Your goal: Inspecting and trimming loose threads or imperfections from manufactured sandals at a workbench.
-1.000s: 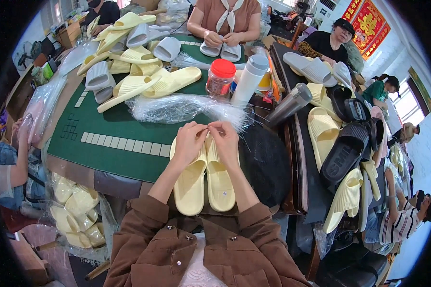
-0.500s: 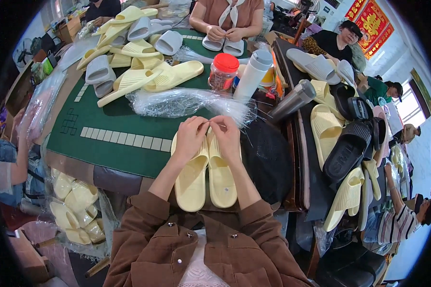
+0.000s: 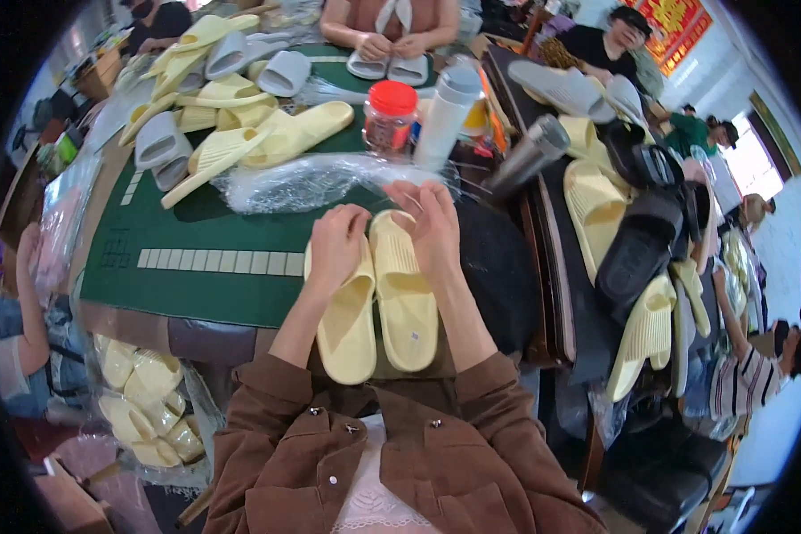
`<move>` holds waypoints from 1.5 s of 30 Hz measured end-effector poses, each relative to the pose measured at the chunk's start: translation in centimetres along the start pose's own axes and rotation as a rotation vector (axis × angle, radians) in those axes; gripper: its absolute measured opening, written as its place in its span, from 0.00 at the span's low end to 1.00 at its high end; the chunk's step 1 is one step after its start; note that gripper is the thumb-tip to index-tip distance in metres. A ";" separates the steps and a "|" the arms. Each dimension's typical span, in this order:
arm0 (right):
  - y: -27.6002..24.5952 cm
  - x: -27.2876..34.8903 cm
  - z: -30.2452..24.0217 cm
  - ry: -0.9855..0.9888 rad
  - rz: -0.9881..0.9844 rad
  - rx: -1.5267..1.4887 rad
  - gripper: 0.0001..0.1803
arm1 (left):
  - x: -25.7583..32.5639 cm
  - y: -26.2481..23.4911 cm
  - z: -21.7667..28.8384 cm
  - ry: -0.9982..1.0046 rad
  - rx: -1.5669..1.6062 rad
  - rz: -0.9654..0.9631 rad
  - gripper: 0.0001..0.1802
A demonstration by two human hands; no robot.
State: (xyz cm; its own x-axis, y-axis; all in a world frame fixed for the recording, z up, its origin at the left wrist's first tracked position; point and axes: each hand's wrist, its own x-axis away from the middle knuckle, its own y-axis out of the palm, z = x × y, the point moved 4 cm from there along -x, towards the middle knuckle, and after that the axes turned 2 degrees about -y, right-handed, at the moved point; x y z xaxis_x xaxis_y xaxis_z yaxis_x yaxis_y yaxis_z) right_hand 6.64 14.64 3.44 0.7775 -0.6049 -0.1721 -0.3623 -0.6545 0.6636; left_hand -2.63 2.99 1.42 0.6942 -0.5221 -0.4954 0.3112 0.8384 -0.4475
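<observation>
A pair of pale yellow slippers lies at the table edge before me, toes pointing away. My left hand (image 3: pixel 336 245) is closed at the toe end of the left slipper (image 3: pixel 345 331), its fingertips curled on the inner side and partly hidden. Above the toe of the right slipper (image 3: pixel 407 311), my right hand (image 3: pixel 432 227) is raised, its fingers stretched and thumb apart. Whether a thin strand lies between those fingers is too fine to tell. A bundle of clear plastic strands (image 3: pixel 303 181) lies just beyond both hands.
A heap of yellow and grey slippers (image 3: pixel 285 133) covers the far left. A red-lidded jar (image 3: pixel 390 120), a white bottle (image 3: pixel 445 116) and a steel tumbler (image 3: pixel 529 156) stand ahead. More slippers (image 3: pixel 594 209) line the right. Across the table, a person handles grey slippers (image 3: pixel 408 69).
My hands, fingertips together half a second ago, have parted; the right one has lifted off. The slippers' toes now sit a little apart and turned. The whole view has shifted slightly.
</observation>
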 end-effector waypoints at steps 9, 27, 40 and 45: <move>0.8 6.2 -11.2 -0.368 0.144 0.151 0.03 | 0.5 0.3 -0.7 -0.156 0.048 -0.174 0.10; -8.8 23.5 -36.3 -0.470 0.993 1.928 0.11 | 0.2 0.3 -0.1 -0.190 0.093 -0.232 0.11; -21.4 24.0 -34.5 -0.314 0.835 1.797 0.20 | 0.5 -4.1 6.9 0.304 -0.026 -0.030 0.09; -23.7 21.5 -36.6 -0.424 0.639 1.752 0.20 | 6.2 -5.8 9.4 0.236 -0.129 -0.252 0.14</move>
State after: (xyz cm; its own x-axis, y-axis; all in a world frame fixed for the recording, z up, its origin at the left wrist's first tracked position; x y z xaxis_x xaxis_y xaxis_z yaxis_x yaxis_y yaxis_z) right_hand 50.76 33.70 10.63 0.2772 -0.7838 -0.5558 -0.7508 0.1842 -0.6343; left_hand 5.97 -3.64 7.98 0.4325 -0.7439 -0.5095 0.3583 0.6603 -0.6600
